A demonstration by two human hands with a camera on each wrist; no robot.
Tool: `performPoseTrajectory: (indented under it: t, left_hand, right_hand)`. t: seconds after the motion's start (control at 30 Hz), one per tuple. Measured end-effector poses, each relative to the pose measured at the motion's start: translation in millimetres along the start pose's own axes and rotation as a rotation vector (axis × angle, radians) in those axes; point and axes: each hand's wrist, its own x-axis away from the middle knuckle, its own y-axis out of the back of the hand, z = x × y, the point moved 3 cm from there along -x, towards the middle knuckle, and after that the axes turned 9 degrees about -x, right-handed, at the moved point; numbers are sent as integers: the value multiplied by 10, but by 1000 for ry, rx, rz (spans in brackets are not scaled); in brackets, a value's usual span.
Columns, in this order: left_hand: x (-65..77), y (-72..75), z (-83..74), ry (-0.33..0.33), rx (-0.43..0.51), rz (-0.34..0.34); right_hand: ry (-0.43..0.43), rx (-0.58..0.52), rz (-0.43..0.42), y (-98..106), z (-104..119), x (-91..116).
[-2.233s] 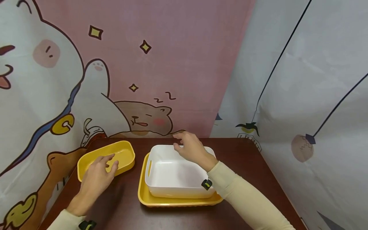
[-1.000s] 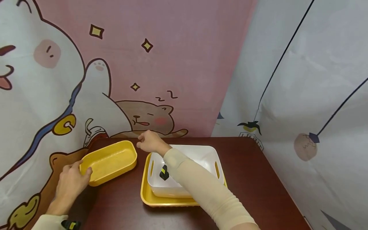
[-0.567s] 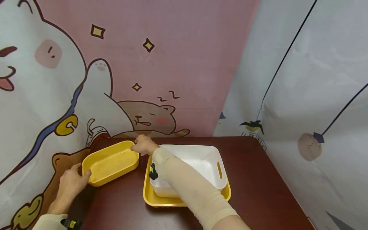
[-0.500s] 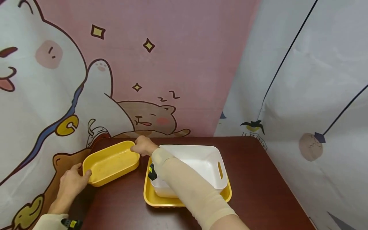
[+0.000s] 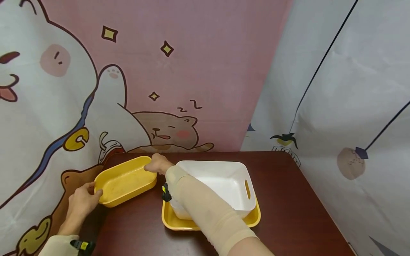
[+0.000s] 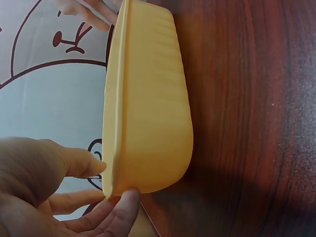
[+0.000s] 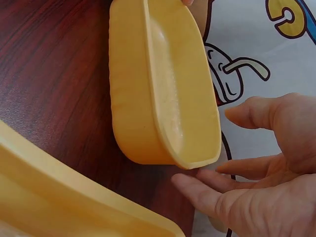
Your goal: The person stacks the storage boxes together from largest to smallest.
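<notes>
A small oblong yellow tray (image 5: 126, 181) with rounded corners lies at the left of the table. My left hand (image 5: 81, 201) grips its near left end; in the left wrist view the thumb is at the rim and fingertips touch the outer wall of the tray (image 6: 153, 98). At the far right end my right hand (image 5: 158, 163) reaches across and holds the rim. In the right wrist view, thumb and fingers of the right hand (image 7: 261, 163) straddle that end; firm contact is hard to judge there. Whether the tray is raised cannot be told.
To the right, a white basket (image 5: 224, 181) with slot handles sits inside a larger yellow tray (image 5: 254, 217). My right forearm crosses over both. The dark red-brown table (image 5: 288, 206) is backed by printed cloth walls (image 5: 208, 71).
My right hand has swung left from above the white basket to the small tray's right end. My left hand has moved from over the tray's inside to its left end.
</notes>
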Motion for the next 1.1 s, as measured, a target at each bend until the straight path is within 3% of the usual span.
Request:
performPoseTrajectory:
  t: [0.37, 0.63, 1.1]
  left_hand:
    - [-1, -41, 40, -3, 20, -61]
    - [-9, -44, 49, -2, 20, -76]
    - [-2, -40, 85, 20, 16, -80]
  right_hand:
    - [54, 64, -34, -16, -38, -44]
    - [11, 113, -54, -30, -35, -10]
    - [-42, 131, -85, -112, 12, -144]
